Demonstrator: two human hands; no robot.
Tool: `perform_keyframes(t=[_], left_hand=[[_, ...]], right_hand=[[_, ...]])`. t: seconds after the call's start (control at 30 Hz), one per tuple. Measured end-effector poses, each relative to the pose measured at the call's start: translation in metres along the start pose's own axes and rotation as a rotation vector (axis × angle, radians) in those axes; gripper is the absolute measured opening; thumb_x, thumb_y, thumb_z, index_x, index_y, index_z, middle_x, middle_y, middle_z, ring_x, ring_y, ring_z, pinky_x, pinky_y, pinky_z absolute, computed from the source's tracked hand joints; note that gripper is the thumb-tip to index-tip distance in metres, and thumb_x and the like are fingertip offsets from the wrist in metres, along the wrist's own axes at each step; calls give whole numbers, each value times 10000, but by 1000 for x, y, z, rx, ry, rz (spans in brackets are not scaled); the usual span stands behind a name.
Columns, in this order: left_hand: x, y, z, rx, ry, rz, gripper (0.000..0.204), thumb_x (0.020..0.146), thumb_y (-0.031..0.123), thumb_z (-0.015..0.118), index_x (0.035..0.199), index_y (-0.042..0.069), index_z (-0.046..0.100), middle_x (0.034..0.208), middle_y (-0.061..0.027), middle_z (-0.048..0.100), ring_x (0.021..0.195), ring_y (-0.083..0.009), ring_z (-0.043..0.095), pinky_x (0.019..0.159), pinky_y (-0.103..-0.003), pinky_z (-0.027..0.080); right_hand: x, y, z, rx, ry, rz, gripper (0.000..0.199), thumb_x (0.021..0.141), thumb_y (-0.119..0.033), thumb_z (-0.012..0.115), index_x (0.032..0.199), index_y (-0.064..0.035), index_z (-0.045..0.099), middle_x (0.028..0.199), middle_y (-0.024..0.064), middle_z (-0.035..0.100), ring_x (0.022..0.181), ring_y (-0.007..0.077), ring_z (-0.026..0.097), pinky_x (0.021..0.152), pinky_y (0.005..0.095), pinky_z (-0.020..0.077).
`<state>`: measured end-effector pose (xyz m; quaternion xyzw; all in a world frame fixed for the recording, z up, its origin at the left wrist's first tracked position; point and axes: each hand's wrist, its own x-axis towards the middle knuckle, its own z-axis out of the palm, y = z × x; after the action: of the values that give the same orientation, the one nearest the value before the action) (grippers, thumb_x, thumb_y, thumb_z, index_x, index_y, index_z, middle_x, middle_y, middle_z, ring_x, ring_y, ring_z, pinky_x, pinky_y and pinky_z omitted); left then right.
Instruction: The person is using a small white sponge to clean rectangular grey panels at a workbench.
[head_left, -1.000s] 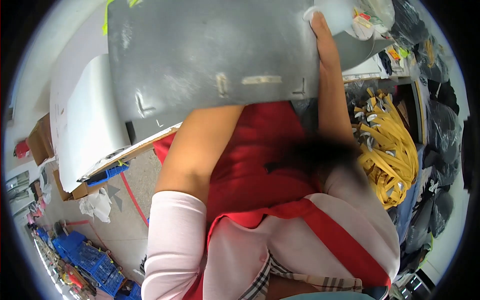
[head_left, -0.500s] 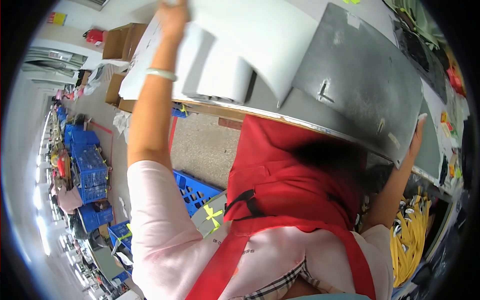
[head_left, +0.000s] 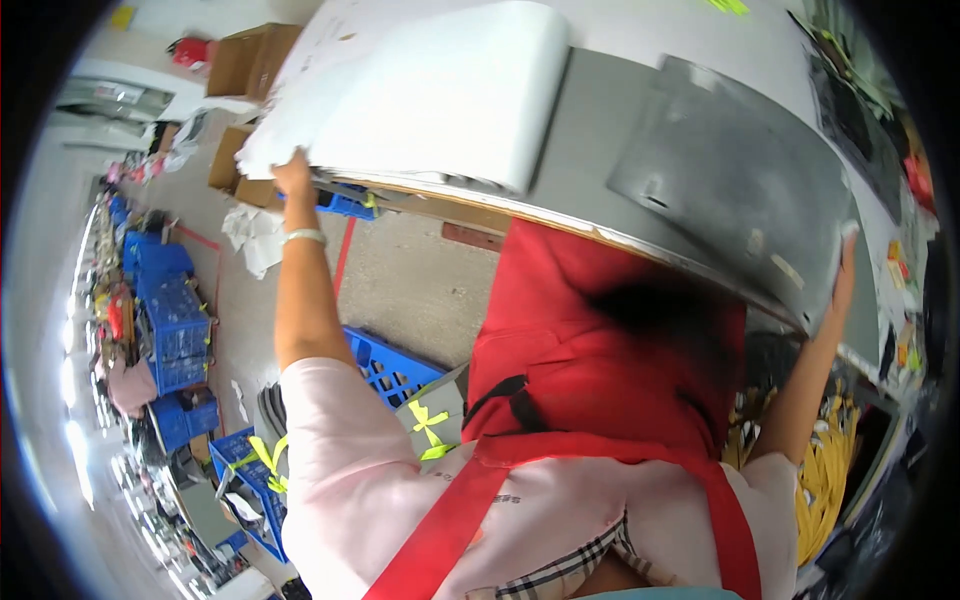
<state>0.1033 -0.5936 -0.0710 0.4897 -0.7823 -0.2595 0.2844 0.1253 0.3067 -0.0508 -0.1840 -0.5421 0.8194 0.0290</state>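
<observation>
Table edge (head_left: 470, 205) | grey sheet (head_left: 740, 190) long axis left-right | right hand (head_left: 843, 262) grips corner

Left hand (head_left: 292, 176), bracelet (head_left: 304, 237) on its wrist, gripping the left edge of a stack of white sheets (head_left: 430, 95) curled over on a grey-topped table (head_left: 590, 130); right hand (head_left: 843, 262) closed on the near corner of a dark grey metal plate (head_left: 740, 190) lying on the same table. Below: red apron (head_left: 600, 350), pink sleeves, blue crates (head_left: 175, 335) on the floor at left, cardboard boxes (head_left: 250, 60) beyond, yellow cables (head_left: 835, 470) at right.
</observation>
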Motion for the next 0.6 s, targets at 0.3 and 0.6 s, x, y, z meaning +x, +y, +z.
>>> perform_keyframes(t=[0.3, 0.6], left_hand=[[-263, 186, -60, -366, -459, 1054, 200, 976, 104, 670, 1154, 32, 724, 1045, -62, 743, 911, -136, 670, 839, -282, 523], [-393, 168, -30, -192, -967, 1456, 306, 828, 154, 794, 1080, -3, 720, 1092, -153, 662, 993, -339, 622, 859, -413, 513]], right_hand=[[17, -24, 72, -491, 73, -156, 490, 901, -330, 782, 1259, -21, 655, 1111, 12, 683, 1016, 113, 617, 896, 247, 473], [37, 0, 30, -918, 2, -388, 252, 932, -278, 744, 1018, -42, 725, 951, -41, 670, 914, 56, 569, 854, 209, 422]])
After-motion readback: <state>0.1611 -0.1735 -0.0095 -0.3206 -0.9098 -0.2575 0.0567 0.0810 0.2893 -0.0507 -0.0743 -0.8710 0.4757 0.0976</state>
